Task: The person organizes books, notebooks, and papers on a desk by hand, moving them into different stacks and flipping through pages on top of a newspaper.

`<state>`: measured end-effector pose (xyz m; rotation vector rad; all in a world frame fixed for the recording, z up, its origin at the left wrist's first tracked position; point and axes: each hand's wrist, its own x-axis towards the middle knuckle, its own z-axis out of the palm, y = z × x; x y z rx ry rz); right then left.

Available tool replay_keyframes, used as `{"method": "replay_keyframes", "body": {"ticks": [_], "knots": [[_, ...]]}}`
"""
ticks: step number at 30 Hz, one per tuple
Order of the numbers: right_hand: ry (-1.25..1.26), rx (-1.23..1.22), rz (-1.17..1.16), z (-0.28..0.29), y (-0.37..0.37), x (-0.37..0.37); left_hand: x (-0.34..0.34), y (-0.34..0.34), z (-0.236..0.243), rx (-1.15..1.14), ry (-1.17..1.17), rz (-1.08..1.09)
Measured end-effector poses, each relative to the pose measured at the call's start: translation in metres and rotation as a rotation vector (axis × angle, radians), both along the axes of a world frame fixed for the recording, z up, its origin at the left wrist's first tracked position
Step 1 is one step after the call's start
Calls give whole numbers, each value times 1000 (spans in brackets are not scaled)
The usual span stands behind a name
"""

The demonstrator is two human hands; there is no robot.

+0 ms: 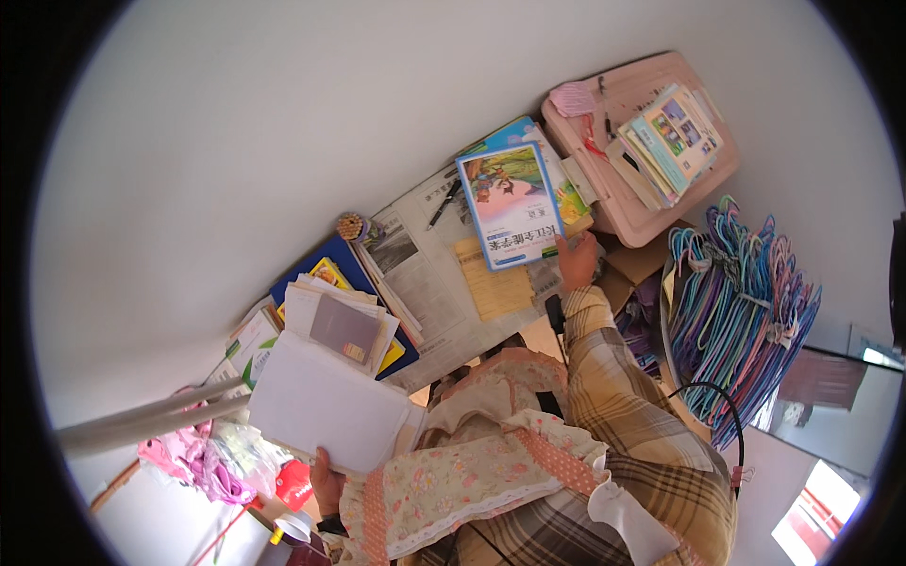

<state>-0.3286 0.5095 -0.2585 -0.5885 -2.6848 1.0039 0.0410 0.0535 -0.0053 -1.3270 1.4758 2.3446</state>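
Note:
My right hand (576,255) grips the lower right corner of a blue-bordered booklet (502,189) with a pastel picture, held over other colourful books (571,198) at the back of the desk. Beneath and left of it lie a yellowed sheet (489,292), newspaper (411,283) and a black pen (444,203). My left hand (327,486) holds a white sheaf of paper (321,406) by its lower edge. Just above this sheaf is a pile of papers with a grey-purple notebook (340,328) on top, over a dark blue folder (311,259).
A pink plastic box (642,226) carrying stacked books (675,141) stands at back right. Bundled wire hangers (741,311) fill the right side. A pen cup (360,228) stands by the wall. A pale pole (160,424) and pink bags (203,462) are at left.

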Motion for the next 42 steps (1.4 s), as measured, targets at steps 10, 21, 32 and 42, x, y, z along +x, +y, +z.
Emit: {"method": "replay_keyframes", "body": {"ticks": [10,21,32,42], "knots": [[-563,-925,175,94,-43,-26,42,-11,34,49,129,374],[-539,-933,956,379,-200,46,149,-32,27,23,276,654],[-428,-333,1472,342,-408,139,247,-29,-1,36,399,885],[-504,-15,1782,241,-516,289,317,-15,-18,29,418,1070]]}}
